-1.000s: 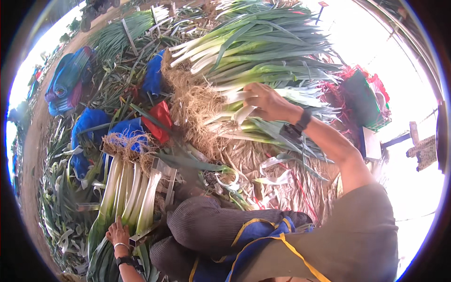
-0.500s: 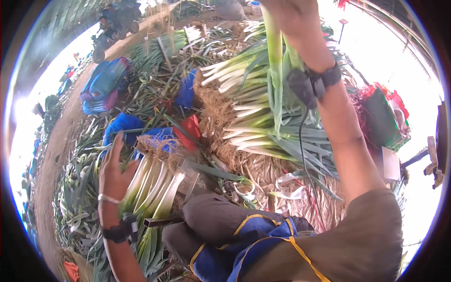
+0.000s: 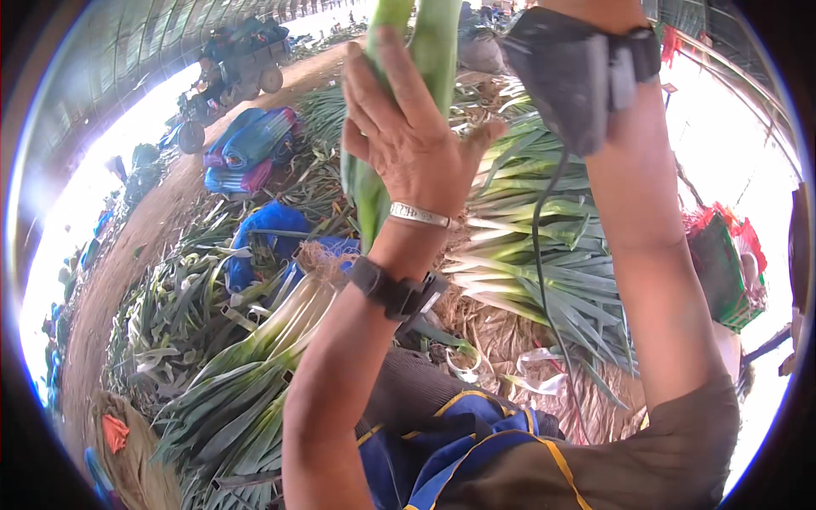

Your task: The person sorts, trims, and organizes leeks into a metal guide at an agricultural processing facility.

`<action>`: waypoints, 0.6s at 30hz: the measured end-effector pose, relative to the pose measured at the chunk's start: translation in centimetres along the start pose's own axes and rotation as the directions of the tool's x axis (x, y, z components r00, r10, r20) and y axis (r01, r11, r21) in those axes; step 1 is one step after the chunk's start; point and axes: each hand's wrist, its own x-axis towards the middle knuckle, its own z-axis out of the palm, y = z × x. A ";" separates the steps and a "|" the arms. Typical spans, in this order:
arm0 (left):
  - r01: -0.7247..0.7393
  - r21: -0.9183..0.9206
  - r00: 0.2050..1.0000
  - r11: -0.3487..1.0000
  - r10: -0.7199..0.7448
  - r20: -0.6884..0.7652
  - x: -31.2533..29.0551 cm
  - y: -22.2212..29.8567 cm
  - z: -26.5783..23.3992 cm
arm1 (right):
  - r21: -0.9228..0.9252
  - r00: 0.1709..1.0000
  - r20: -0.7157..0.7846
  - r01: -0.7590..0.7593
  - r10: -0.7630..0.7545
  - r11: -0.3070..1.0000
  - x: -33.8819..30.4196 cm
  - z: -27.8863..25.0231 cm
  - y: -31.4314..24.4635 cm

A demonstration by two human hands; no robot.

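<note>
My left hand, back toward me, lies against a raised leek, with fingers apart and thumb stretched to the right. The leek's thick green shaft passes behind the fingers, and a leaf hangs below them, beside my wrist. Only the edge of my right hand shows above a black wrist strap; its fingers are beyond the top edge. Below my left hand, a bundle of leeks lies with roots away from me and green leaves toward the lower left. A larger pile of leeks lies to the right, leaves pointing right.
Loose leaves cover the ground at left, beside a dirt path. Folded blue bags lie farther off, with blue plastic nearer. A cable hangs from the right wrist device. At right stands a green crate with red netting.
My left hand has moved up and right from beside the near leek bundle to the raised leek. My right hand has gone mostly out of the top edge. The view has shifted.
</note>
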 end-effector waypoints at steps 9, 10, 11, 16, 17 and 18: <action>-0.210 0.249 0.942 0.945 0.264 -0.209 8.3 -3.2 -4.3 | 0.273 0.921 -0.061 -0.356 0.385 0.894 -9.9 -4.6 -3.6; -0.219 0.288 0.940 0.932 0.280 -0.194 9.3 -4.2 -5.2 | 0.349 0.890 -0.091 -0.392 0.447 0.851 -9.7 -4.6 -3.1; -0.272 0.357 0.929 0.894 0.341 -0.146 9.8 -5.5 -6.1 | 0.420 0.852 -0.117 -0.423 0.510 0.803 -9.6 -4.5 -1.9; -0.435 0.707 0.899 0.557 0.308 0.310 12.0 -12.1 -14.1 | 0.711 0.659 -0.063 -0.498 0.749 0.497 -6.8 -1.7 3.9; -0.473 0.754 0.879 0.456 0.187 0.438 12.2 -13.3 -16.3 | 0.727 0.607 -0.002 -0.545 0.795 0.418 -7.4 -0.2 5.1; -0.534 0.765 0.841 0.360 0.135 0.524 11.9 -14.2 -18.4 | 0.734 0.544 0.068 -0.595 0.837 0.327 -8.7 1.8 6.1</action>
